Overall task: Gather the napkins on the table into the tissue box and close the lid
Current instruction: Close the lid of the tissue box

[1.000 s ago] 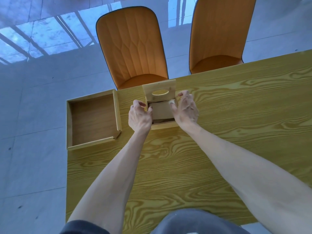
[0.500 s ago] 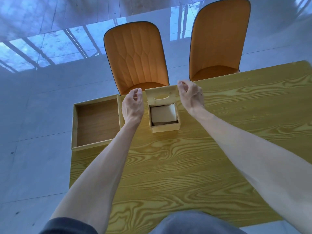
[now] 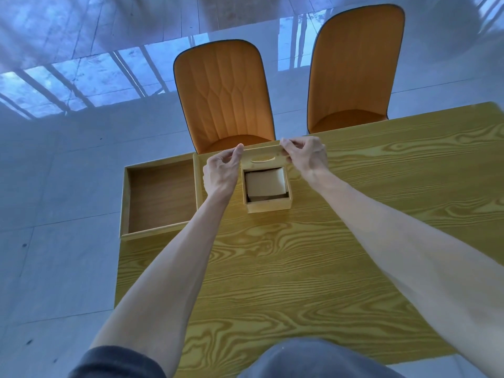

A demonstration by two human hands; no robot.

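A small wooden tissue box (image 3: 268,206) stands open near the far edge of the table, with a stack of beige napkins (image 3: 265,184) inside it. Its lid (image 3: 263,156), with an oval slot, stands raised behind the box. My left hand (image 3: 220,172) pinches the lid's upper left corner. My right hand (image 3: 305,156) pinches its upper right corner.
A shallow wooden tray (image 3: 124,203) lies at the table's far left corner, partly over the edge. Two orange chairs (image 3: 223,96) (image 3: 354,69) stand beyond the far edge of the yellow wood-grain table (image 3: 272,282). Grey tiled floor lies to the left.
Both hands left the napkins inside the box, rose past its sides and took hold of the lid's top corners. The camera tilted so the scene sits lower.
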